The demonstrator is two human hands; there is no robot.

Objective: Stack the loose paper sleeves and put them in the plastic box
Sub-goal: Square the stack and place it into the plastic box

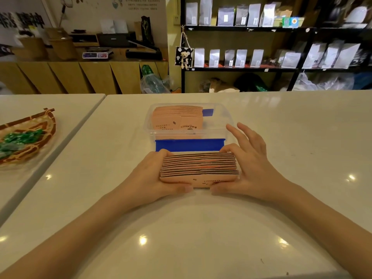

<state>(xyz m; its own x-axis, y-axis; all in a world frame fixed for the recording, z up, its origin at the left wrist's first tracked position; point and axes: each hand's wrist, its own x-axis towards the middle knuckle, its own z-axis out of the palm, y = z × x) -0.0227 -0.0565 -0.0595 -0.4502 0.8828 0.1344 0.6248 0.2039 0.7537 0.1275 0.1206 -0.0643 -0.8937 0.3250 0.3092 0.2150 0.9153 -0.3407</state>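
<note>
Both hands squeeze a stack of pink paper coffee-cup sleeves stood on edge on the white desk, just in front of the clear plastic box. Left hand cups the left end, thumb on the printed near face, fingers curled round the back. Right hand presses the right end, thumb low at the front; index and middle fingers lifted and spread toward the box, not on the stack. So both hands closed on the stack, right one only partly.

Box holds another batch of the same sleeves, leaning in its left and far part. Blue clip along the near wall, second blue clip at the far side. No lid seen. Woven tray with green wrapped items sits well apart on the neighbouring desk.

Stage, as I read it: stacking about done, edges nearly flush, transfer into box is next.

Risks:
- Stack held only by end pressure; uneven squeeze on lifting and the middle sleeves could bow or drop out and fan across the desk.
- Right-hand grip is light with two fingers off, so that end may slip first.
- Bottom edges could catch the near rim or blue clip going over.
- Free room in the box looks tight beside the leaning batch; forcing it in may crumple sleeves or shove the light box backward.
</note>
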